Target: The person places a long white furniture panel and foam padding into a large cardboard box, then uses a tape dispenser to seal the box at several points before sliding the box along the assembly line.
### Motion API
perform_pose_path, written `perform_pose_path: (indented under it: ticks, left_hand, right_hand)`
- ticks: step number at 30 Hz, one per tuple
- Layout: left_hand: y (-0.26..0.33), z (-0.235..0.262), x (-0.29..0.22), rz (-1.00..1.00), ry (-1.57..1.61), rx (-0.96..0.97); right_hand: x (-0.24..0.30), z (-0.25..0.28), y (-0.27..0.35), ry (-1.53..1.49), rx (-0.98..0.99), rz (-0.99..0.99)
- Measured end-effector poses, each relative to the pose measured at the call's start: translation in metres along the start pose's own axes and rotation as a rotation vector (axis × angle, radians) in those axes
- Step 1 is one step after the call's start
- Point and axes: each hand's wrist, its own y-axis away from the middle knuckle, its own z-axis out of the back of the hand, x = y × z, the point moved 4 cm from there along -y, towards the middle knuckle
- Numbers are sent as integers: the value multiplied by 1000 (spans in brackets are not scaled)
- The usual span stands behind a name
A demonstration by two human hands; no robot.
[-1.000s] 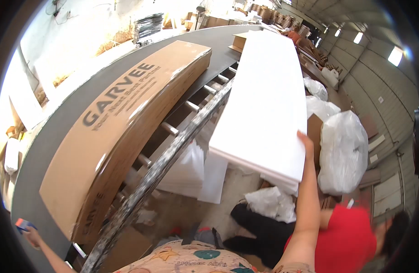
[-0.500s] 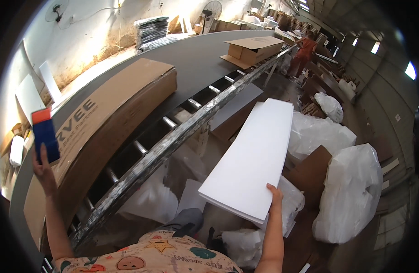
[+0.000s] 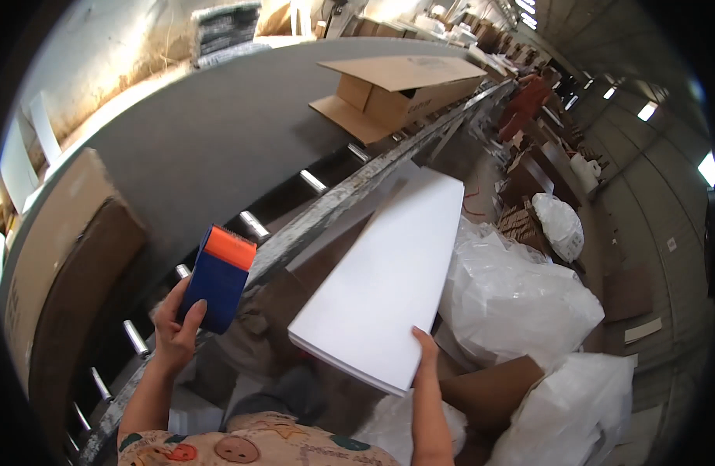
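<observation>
My left hand (image 3: 176, 326) is closed around a small blue box with an orange end (image 3: 220, 283), held up by the conveyor's near rail. With my right hand (image 3: 425, 351) I grip the near right edge of a stack of long white sheets (image 3: 381, 291), which look like foam board. The stack slants away from me, beside the rail and above the floor. Along the conveyor (image 3: 210, 116) lies a long closed brown carton (image 3: 50, 264) at the left. Farther up, a brown carton with raised flaps (image 3: 396, 97) rests on it.
A painted metal rail (image 3: 350, 190) and rollers (image 3: 254, 224) edge the conveyor. Bulky clear plastic bags of white material (image 3: 521, 291) crowd the floor at right, with brown cardboard (image 3: 490, 388) among them. A person in orange-red (image 3: 526, 105) stands far along the line.
My left hand has brought the blue box from over the closed carton to the rail, nearer the sheets. The closed carton now sits farther left, and the flapped carton appears nearer.
</observation>
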Motion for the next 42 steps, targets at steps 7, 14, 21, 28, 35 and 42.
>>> perform_pose_path:
  ticks: [7, 14, 21, 28, 35, 42]
  left_hand:
    - [-108, -113, -4, 146, -98, 49]
    - [-127, -138, 2, 200, -353, -261]
    - [-158, -187, 21, 409, -512, -316]
    - [-183, -145, 53, -244, -1067, -15]
    - [-209, -99, 50, 341, -655, -426]
    - [-198, -85, 32, -12, -755, -426]
  right_hand:
    - [-11, -39, -218, -110, -15, 32]
    - [-119, -98, -363, -152, -36, -153]
    - [-258, -148, -421, 64, 27, -196]
    - [-349, -123, -498, 1049, -103, -205]
    - [-321, -119, -516, 1149, -305, -296]
    - [-340, -115, -521, 622, -152, -528]
